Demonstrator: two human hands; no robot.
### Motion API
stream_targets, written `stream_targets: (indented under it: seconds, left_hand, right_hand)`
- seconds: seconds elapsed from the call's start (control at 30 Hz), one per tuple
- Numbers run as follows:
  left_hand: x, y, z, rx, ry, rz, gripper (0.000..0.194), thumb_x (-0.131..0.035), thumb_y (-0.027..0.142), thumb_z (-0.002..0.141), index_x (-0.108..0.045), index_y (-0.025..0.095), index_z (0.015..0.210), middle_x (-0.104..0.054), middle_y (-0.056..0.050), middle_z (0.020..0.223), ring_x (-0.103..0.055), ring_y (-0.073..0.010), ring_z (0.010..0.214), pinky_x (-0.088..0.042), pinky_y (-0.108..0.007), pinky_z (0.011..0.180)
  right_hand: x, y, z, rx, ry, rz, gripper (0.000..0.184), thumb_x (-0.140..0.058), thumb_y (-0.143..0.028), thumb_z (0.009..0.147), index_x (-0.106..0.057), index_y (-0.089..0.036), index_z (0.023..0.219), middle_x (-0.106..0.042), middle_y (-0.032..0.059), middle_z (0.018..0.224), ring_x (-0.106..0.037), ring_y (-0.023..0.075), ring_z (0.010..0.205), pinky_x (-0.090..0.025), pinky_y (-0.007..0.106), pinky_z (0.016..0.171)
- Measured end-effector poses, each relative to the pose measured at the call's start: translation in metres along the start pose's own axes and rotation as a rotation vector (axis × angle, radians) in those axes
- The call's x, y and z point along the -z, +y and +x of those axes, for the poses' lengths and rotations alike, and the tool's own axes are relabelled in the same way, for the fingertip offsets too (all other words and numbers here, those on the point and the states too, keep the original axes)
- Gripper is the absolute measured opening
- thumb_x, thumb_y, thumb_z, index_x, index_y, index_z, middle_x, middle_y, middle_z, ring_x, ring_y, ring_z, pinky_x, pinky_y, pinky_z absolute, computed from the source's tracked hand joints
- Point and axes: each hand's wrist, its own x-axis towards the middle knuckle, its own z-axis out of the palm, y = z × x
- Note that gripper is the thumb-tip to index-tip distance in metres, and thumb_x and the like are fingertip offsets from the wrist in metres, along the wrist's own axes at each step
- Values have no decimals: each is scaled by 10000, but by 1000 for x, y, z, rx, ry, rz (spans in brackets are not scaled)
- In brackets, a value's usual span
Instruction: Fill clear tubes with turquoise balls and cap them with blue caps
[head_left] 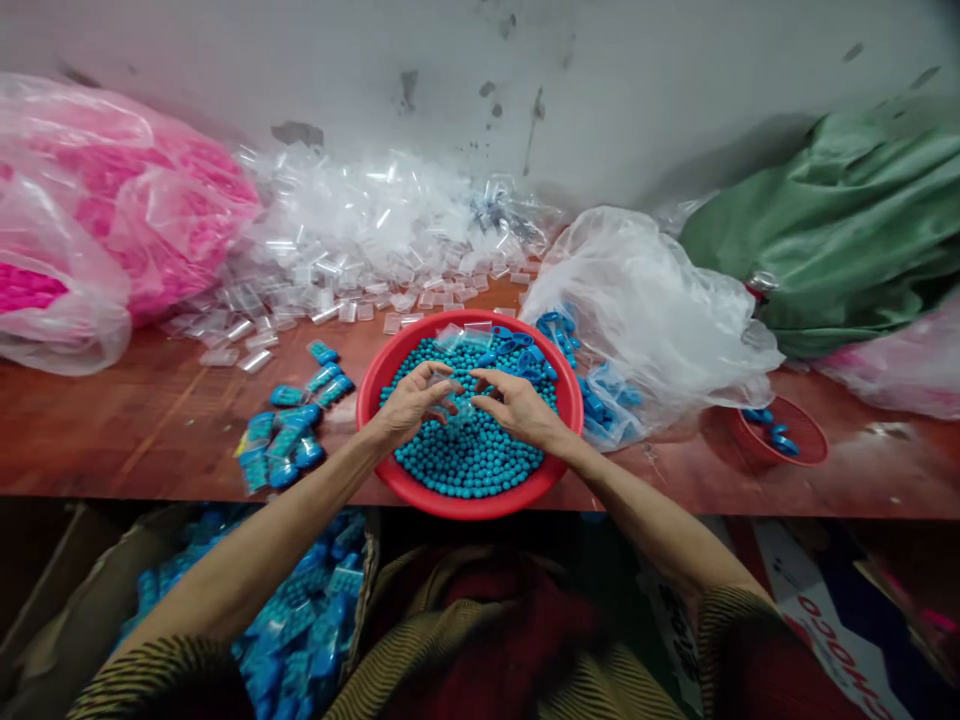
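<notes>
A red bowl (373,420) full of small blue beads (472,455) stands at the table's front edge. Over the beads, my left hand (415,402) has its fingers curled around what looks like a clear plastic case (448,403), its outline faint against the beads. My right hand (517,402) faces it from the other side, thumb and forefinger apart, close to the case. Blue plastic parts (525,355) and clear cases (465,335) lie on the beads at the back of the bowl.
Filled blue bead cases (289,435) lie left of the bowl; more fill a carton (371,570) below. Loose clear cases (360,250) are heaped behind. Around stand a pink-filled bag (150,200), a white bag (645,300), a green sack (832,230) and a small red basket (814,435).
</notes>
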Motion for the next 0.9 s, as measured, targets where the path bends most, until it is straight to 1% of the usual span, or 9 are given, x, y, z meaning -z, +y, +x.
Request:
stream_targets:
  seconds: [0.13, 0.23, 0.3, 0.47, 0.53, 0.63, 0.73, 0.8, 0.9]
  left_hand:
    - [-5, -6, -14, 89, -94, 59, 430, -732, 353, 651, -470, 165, 936, -659, -34, 856, -621, -125, 635, -469, -217, 505]
    - [-8, -11, -20, 206, -93, 201, 373, -737, 311, 643, -498, 162, 887, -649, -10, 764, -587, -100, 589, -448, -196, 497]
    - [-9, -12, -22, 241, -81, 200, 372, -730, 311, 645, -510, 169, 909, -646, -7, 761, -594, -106, 617, -454, -203, 524]
    - [-10, -12, -20, 219, -171, 56, 432, -724, 343, 650, -488, 187, 978, -670, -29, 829, -646, -158, 751, -487, -268, 651]
    - [-10, -12, -20, 201, -215, 79, 414, -699, 355, 675, -469, 186, 975, -681, -43, 843, -652, -158, 762, -479, -263, 659]
    - [-12, -14, -18, 262, -194, 330, 330, -662, 304, 689, -460, 179, 917, -653, -4, 706, -609, -124, 552, -413, -213, 494]
    - [-19, -22, -7, 354, -156, 585, 230, -641, 179, 641, -463, 178, 787, -527, 78, 497, -467, -86, 336, -290, -191, 362]
    - [-27, -30, 5, 403, -144, 580, 207, -633, 115, 599, -458, 181, 687, -453, 96, 404, -401, -81, 278, -234, -194, 325]
    - [-40, -42, 29, 429, -124, 433, 233, -642, 71, 570, -443, 189, 604, -397, 98, 347, -353, -74, 258, -212, -193, 305]
  right_hand:
    - [-1, 12, -3, -94, -9, 168, 312, -543, -222, 843, -617, -132, 1133, -678, 65, 926, -604, 144, 763, -463, 284, 743]
    - [4, 26, -8, -130, -3, 205, 289, -545, -259, 835, -652, -144, 1077, -678, 61, 920, -612, 156, 801, -466, 292, 758]
    - [7, 32, -12, -138, -6, 248, 287, -542, -272, 831, -659, -163, 1068, -677, 50, 904, -617, 158, 798, -473, 294, 754]
    - [5, 34, -19, -185, -37, 374, 289, -550, -284, 818, -654, -178, 1066, -674, 34, 868, -602, 130, 644, -491, 288, 664]
    - [3, 35, -20, -215, -45, 432, 292, -555, -284, 813, -649, -178, 1069, -672, 34, 885, -602, 122, 625, -495, 281, 646]
    - [3, 35, -21, -235, -24, 493, 285, -556, -284, 811, -648, -189, 1064, -673, 29, 910, -607, 117, 626, -500, 271, 639]
    - [4, 35, -20, -238, 19, 514, 274, -554, -284, 808, -656, -192, 1045, -674, 21, 876, -602, 115, 614, -502, 272, 638]
    - [5, 34, -20, -241, 43, 522, 268, -553, -282, 803, -661, -188, 1030, -673, 16, 842, -599, 118, 614, -501, 273, 638]
    - [6, 33, -20, -247, 59, 540, 258, -547, -278, 798, -662, -183, 1008, -672, 15, 828, -598, 120, 613, -498, 270, 626]
